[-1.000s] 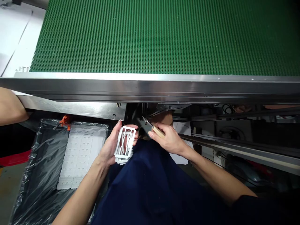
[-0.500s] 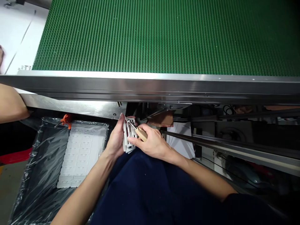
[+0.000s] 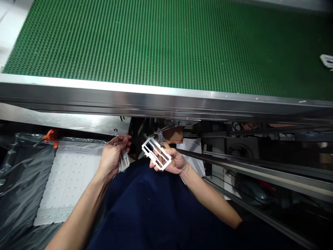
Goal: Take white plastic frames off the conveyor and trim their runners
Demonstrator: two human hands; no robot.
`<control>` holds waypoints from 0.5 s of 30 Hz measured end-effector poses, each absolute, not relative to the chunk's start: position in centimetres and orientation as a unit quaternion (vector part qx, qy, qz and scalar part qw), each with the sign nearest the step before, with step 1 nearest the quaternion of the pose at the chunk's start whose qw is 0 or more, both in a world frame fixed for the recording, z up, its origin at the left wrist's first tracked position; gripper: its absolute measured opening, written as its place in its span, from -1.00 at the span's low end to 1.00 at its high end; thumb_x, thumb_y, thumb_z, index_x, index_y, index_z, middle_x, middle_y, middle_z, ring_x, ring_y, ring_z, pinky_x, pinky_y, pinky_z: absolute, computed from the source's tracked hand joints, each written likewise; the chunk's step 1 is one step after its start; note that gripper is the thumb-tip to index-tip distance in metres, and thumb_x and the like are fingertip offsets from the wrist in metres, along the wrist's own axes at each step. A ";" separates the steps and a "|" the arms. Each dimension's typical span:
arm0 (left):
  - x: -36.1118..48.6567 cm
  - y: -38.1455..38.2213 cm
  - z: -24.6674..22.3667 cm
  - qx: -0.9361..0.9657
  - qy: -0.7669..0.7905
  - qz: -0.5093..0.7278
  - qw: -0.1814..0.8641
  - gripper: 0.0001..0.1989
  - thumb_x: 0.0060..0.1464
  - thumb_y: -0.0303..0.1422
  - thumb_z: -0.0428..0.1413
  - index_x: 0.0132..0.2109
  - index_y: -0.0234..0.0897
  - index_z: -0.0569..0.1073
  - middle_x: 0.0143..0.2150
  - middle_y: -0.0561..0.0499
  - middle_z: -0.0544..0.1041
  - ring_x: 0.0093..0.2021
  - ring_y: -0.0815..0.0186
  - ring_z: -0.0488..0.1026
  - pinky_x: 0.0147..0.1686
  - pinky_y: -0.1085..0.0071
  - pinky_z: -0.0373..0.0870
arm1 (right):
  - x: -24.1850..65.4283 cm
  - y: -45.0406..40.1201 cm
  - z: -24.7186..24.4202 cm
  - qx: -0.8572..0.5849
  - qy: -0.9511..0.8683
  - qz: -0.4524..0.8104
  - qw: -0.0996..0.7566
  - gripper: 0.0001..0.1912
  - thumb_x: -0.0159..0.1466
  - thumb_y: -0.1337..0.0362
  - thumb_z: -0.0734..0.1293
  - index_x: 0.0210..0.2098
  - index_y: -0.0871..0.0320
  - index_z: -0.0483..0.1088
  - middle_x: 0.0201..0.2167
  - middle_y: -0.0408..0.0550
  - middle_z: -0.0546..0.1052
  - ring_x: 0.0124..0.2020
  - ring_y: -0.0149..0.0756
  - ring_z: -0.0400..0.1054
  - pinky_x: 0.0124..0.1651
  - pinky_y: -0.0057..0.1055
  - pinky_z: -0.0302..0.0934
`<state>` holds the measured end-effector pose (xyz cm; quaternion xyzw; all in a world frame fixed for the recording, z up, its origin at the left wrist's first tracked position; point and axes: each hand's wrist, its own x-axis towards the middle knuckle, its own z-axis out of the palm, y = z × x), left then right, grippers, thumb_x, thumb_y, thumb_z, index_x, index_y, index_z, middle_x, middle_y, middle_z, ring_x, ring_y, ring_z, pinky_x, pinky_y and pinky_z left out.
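My left hand (image 3: 108, 158) is closed around white plastic frame pieces (image 3: 125, 160), partly hidden by the fingers; their number cannot be made out. To its right, my right hand (image 3: 178, 163) grips a single white plastic frame (image 3: 164, 164) with long slots, tilted face up. The same hand also keeps a small tool with a wooden handle (image 3: 167, 146) behind that frame, its metal end pointing away from me. Both hands are over my lap, just below the conveyor edge, and apart from each other.
A green ribbed conveyor belt (image 3: 145, 41) with a metal rail (image 3: 145, 98) runs across the front. Another white piece (image 3: 326, 61) lies on it at far right. At left, a plastic-lined black bin (image 3: 18, 166) contains white molded sheets (image 3: 67, 173); an orange clamp (image 3: 51, 136) grips its edge.
My hands have moved apart. One frame is now in my right hand with the tool, and the others stay in my left. The view has shifted right, and another person's arm has left it.
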<state>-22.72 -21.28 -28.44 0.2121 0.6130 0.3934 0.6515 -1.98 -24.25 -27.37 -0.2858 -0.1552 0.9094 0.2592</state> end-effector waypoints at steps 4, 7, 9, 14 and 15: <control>-22.8 -21.9 -30.4 0.235 0.634 0.337 0.655 -0.72 -0.21 -0.21 0.28 -0.45 -0.37 0.47 -0.55 0.03 0.41 -0.59 0.45 0.25 -0.65 0.60 0.19 | -2.0 -24.7 -27.9 -0.280 -0.112 0.924 0.237 -0.70 0.08 0.05 0.13 -0.35 0.16 0.15 -0.44 0.06 0.48 -0.47 -0.27 0.36 -0.37 -0.38 0.17; -22.6 -22.2 -30.6 0.247 0.635 0.317 0.659 -0.73 -0.16 -0.21 0.25 -0.51 -0.36 0.44 -0.60 0.04 0.38 -0.63 0.45 0.24 -0.69 0.60 0.15 | -2.2 -24.6 -27.5 -0.292 -0.125 0.918 0.238 -0.73 0.07 0.07 0.12 -0.35 0.14 0.16 -0.43 0.04 0.46 -0.48 -0.28 0.32 -0.35 -0.37 0.14; -22.6 -22.3 -30.4 0.247 0.631 0.323 0.661 -0.75 -0.21 -0.29 0.28 -0.34 -0.31 0.48 -0.55 0.08 0.42 -0.60 0.44 0.28 -0.66 0.61 0.18 | -2.4 -24.4 -27.3 -0.294 -0.133 0.916 0.237 -0.73 0.06 0.08 0.12 -0.36 0.13 0.16 -0.43 0.04 0.45 -0.47 -0.27 0.31 -0.35 -0.37 0.12; -22.7 -22.1 -29.8 0.176 0.585 0.347 0.712 -0.51 -0.23 -0.37 0.29 -0.06 -0.25 0.43 -0.36 0.06 0.48 -0.56 0.47 0.34 -0.60 0.61 0.29 | -2.8 -24.1 -27.3 -0.313 -0.127 0.913 0.229 -0.67 -0.02 0.02 0.13 -0.38 0.13 0.13 -0.49 0.03 0.44 -0.51 -0.26 0.27 -0.39 -0.35 0.12; -22.7 -22.0 -29.6 0.160 0.578 0.347 0.721 -0.59 -0.17 -0.33 0.27 -0.11 -0.29 0.45 -0.36 0.03 0.49 -0.56 0.47 0.35 -0.61 0.61 0.30 | -2.9 -24.1 -27.4 -0.311 -0.129 0.913 0.229 -0.66 -0.04 0.01 0.14 -0.38 0.13 0.13 -0.50 0.02 0.44 -0.52 -0.27 0.27 -0.39 -0.35 0.12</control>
